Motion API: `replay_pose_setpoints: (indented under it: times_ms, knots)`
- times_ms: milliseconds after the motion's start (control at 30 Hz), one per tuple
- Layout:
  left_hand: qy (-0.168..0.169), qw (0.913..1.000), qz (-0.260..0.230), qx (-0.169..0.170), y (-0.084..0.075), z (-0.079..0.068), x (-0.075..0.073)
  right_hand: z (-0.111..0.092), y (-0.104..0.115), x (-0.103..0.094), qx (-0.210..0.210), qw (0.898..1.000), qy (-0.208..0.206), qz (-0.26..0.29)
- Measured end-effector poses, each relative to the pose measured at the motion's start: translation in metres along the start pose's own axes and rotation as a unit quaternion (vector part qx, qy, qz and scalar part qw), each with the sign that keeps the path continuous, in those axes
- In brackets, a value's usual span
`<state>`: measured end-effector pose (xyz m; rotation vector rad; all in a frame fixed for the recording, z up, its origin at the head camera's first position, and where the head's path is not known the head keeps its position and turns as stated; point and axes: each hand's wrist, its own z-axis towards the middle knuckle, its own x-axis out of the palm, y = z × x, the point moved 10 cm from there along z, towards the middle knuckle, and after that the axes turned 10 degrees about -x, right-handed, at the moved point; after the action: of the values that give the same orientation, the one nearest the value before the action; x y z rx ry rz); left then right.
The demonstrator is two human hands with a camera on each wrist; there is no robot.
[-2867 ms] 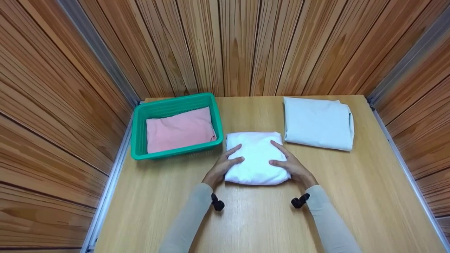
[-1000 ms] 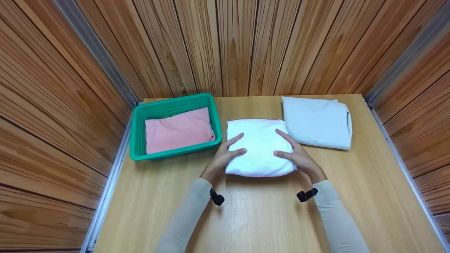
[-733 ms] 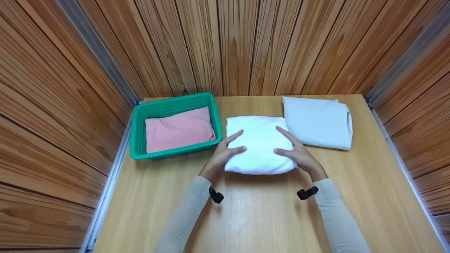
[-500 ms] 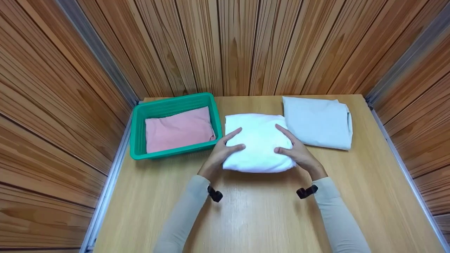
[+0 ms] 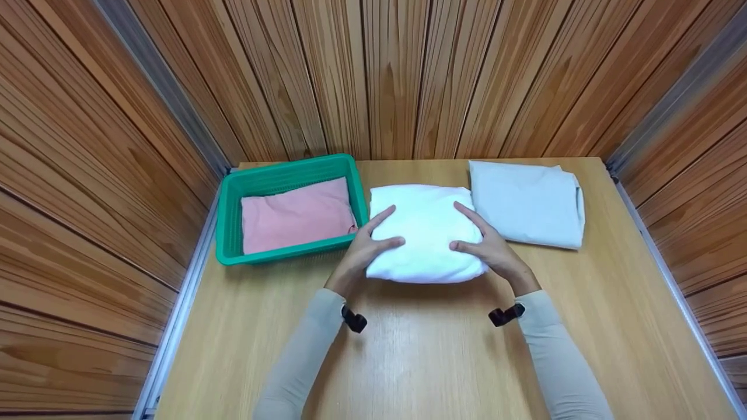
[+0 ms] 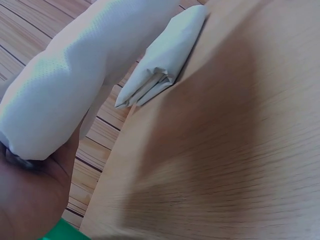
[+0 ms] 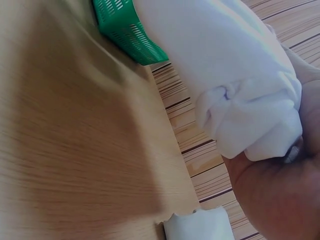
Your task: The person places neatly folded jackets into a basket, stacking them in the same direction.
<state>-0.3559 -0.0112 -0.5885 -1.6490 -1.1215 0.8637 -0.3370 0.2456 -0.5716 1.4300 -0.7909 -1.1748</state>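
Observation:
A thick, folded white cloth (image 5: 429, 233) is raised off the table between both hands, its shadow falling on the wood below. My left hand (image 5: 365, 251) grips its left side, thumb and index finger on top and the other fingers hidden beneath. On the opposite side my right hand (image 5: 495, 254) holds it the same way. The left wrist view shows fine mesh texture on the cloth (image 6: 55, 95) and my left hand (image 6: 35, 200) wrapped at its edge. Bunched folds of the cloth (image 7: 250, 115) press into my right hand (image 7: 285, 195) in the right wrist view.
Left of the cloth stands a green plastic basket (image 5: 292, 252) with a folded pink cloth (image 5: 297, 216) inside. A folded pale blue-white cloth (image 5: 528, 204) lies at the back right of the wooden table (image 5: 420, 356). Wood-panelled walls (image 5: 391, 76) enclose the back and sides.
Both hands have lifted the white cloth from the table and carried it away from the body, drifting slightly left towards the basket lately. Basket, pink cloth and pale cloth have stayed put.

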Motion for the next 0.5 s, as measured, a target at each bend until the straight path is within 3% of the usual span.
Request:
replay_pose_setpoints:
  times_ms: [500]
  knots:
    - [-0.013,0.9997,0.022,0.001,-0.009,-0.001,-0.011,0.01,0.01,0.003,-0.009,1.0,0.003,-0.01]
